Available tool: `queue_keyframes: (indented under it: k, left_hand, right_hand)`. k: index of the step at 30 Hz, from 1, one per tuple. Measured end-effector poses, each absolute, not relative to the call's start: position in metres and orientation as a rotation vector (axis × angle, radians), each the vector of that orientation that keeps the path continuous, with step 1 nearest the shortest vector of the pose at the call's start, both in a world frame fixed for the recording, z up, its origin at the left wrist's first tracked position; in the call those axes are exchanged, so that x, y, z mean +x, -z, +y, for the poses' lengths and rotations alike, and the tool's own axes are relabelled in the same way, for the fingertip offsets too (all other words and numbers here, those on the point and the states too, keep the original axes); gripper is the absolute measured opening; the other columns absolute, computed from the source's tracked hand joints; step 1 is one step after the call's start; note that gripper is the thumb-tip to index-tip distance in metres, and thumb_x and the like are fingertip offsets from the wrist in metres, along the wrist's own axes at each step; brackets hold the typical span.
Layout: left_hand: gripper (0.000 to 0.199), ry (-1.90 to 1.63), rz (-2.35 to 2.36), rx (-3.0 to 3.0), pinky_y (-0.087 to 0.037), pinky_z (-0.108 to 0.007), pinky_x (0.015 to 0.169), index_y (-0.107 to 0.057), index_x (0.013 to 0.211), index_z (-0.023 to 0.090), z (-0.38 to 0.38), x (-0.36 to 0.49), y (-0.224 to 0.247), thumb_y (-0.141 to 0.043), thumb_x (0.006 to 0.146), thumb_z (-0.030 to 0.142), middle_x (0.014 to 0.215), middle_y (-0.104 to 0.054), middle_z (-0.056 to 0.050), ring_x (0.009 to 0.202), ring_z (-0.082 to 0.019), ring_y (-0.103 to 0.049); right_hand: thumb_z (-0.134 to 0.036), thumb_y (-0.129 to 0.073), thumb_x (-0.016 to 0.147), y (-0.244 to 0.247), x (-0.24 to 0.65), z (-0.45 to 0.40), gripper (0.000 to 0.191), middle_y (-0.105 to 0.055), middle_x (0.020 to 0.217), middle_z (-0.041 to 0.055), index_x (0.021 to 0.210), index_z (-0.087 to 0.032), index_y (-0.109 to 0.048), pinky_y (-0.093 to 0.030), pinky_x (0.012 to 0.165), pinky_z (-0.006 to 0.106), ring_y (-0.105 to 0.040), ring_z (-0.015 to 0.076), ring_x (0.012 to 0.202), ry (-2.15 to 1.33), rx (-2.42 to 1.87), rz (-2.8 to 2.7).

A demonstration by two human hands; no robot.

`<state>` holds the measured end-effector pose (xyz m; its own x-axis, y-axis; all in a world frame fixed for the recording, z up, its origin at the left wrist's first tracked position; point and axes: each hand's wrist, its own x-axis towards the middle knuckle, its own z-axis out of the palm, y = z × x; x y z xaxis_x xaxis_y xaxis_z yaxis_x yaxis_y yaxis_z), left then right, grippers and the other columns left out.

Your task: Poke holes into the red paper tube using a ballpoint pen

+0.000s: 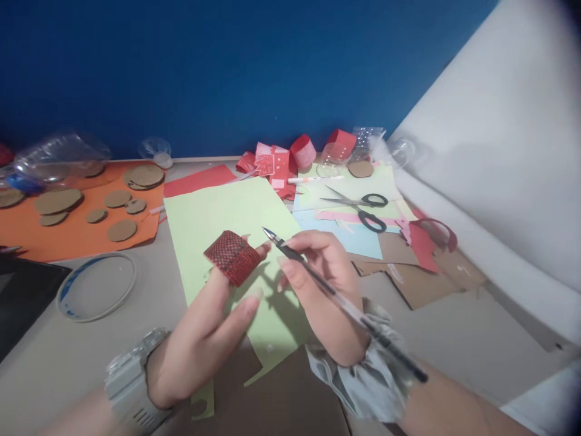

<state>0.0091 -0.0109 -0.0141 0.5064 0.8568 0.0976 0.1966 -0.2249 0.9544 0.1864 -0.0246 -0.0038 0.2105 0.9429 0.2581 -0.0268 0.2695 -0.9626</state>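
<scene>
My left hand (213, 321) is stretched out over a light green paper sheet (213, 212), its thumb apart from the fingers. A red and black patterned band (231, 257) is wrapped round those fingers and hides most of them; only some fingertips show past it. In my right hand (324, 290) a black ballpoint pen (327, 287) is pinched between thumb and fingers. The pen's tip points up and left, close to the left fingertips, and its back end reaches over the right wrist. The green sheet has cut lower edges.
Black-handled scissors (363, 209) lie open on papers at right. Cardboard discs (121, 230) rest on orange paper (97, 236) at left, near a tape ring (97, 287). Plastic bottle pieces (59, 157) and red paper rolls (302, 151) line the blue wall (254, 72).
</scene>
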Motion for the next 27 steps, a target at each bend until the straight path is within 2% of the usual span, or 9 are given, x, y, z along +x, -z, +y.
queue_keyframes:
  k: [3,7,9,14,16,19,23,25,27]
  left_hand:
    - [0.079,-0.746,0.835,1.803,-0.013,-0.057,0.134,-0.014,0.168,0.040,-0.0129,0.0068,0.0122,-0.060,0.104,0.037,0.179,-0.014,0.001,0.164,-0.036,-0.008]
    - [0.101,-0.753,0.820,1.897,-0.005,-0.070,0.130,0.006,0.167,0.045,-0.0131,0.0046,0.0117,-0.068,0.098,0.040,0.180,0.002,0.002,0.163,-0.043,0.006]
    - [0.102,-0.747,0.817,1.921,-0.007,-0.072,0.129,0.004,0.167,0.046,-0.0134,0.0036,0.0126,-0.069,0.097,0.041,0.180,0.002,0.003,0.162,-0.044,0.007]
    - [0.093,-0.762,0.784,1.940,-0.008,-0.061,0.133,-0.012,0.168,0.042,-0.0146,0.0013,0.0149,-0.071,0.095,0.037,0.180,-0.003,0.006,0.163,-0.039,0.005]
    - [0.096,-0.762,0.751,1.950,-0.010,-0.060,0.133,-0.009,0.168,0.042,-0.0142,0.0007,0.0155,-0.072,0.095,0.035,0.180,-0.001,0.005,0.163,-0.040,0.005]
    - [0.100,-0.761,0.720,1.963,-0.012,-0.061,0.133,-0.008,0.168,0.042,-0.0128,-0.0001,0.0163,-0.073,0.093,0.033,0.180,0.000,0.005,0.163,-0.041,0.003]
    - [0.105,-0.763,0.698,1.964,-0.016,-0.063,0.131,-0.003,0.168,0.041,-0.0115,0.0000,0.0175,-0.074,0.092,0.033,0.180,-0.003,0.003,0.163,-0.041,0.007]
    - [0.102,-0.765,0.703,1.967,-0.013,-0.063,0.132,-0.008,0.168,0.041,-0.0118,0.0005,0.0181,-0.075,0.091,0.033,0.180,-0.005,0.004,0.162,-0.041,0.010]
    - [0.097,-0.775,0.741,1.949,-0.005,-0.063,0.132,-0.015,0.167,0.042,-0.0129,0.0011,0.0187,-0.074,0.091,0.034,0.179,-0.010,0.004,0.163,-0.040,0.011]
  right_hand:
    - [-0.023,-0.068,0.097,0.0017,0.1857,-0.0292,0.015,-0.071,0.109,0.0001,0.110,-0.031,-0.070,-0.060,0.069,0.023,-0.068,0.0107,0.080,-0.894,-1.066,-1.210]
    - [-0.025,-0.063,0.101,0.0013,0.1870,-0.0351,0.008,-0.072,0.083,-0.0022,0.101,-0.028,-0.070,-0.058,0.062,0.021,-0.068,0.0099,0.068,-0.972,-1.056,-1.279]
    - [-0.025,-0.064,0.100,0.0019,0.1872,-0.0353,0.006,-0.072,0.081,-0.0027,0.100,-0.028,-0.069,-0.056,0.059,0.020,-0.066,0.0094,0.064,-0.956,-1.062,-1.280]
    - [-0.024,-0.063,0.101,0.0020,0.1875,-0.0330,0.009,-0.075,0.093,-0.0011,0.106,-0.029,-0.068,-0.056,0.058,0.020,-0.066,0.0086,0.063,-0.884,-1.059,-1.312]
    - [-0.022,-0.062,0.101,0.0014,0.1879,-0.0327,0.010,-0.075,0.096,-0.0004,0.107,-0.028,-0.067,-0.056,0.059,0.021,-0.067,0.0087,0.064,-0.862,-1.076,-1.328]
    - [-0.022,-0.062,0.100,0.0003,0.1880,-0.0332,0.009,-0.072,0.087,-0.0011,0.105,-0.028,-0.068,-0.055,0.057,0.021,-0.066,0.0098,0.062,-0.864,-1.072,-1.331]
    - [-0.020,-0.062,0.099,-0.0008,0.1871,-0.0338,0.011,-0.072,0.089,-0.0008,0.100,-0.028,-0.069,-0.057,0.062,0.023,-0.068,0.0110,0.069,-0.884,-1.045,-1.332]
    - [-0.019,-0.062,0.099,-0.0005,0.1868,-0.0336,0.012,-0.071,0.089,-0.0017,0.101,-0.029,-0.069,-0.056,0.060,0.022,-0.066,0.0098,0.066,-0.890,-1.063,-1.310]
    - [-0.018,-0.062,0.098,0.0000,0.1867,-0.0331,0.013,-0.070,0.086,-0.0024,0.102,-0.029,-0.069,-0.054,0.057,0.021,-0.065,0.0092,0.063,-0.907,-1.050,-1.309]
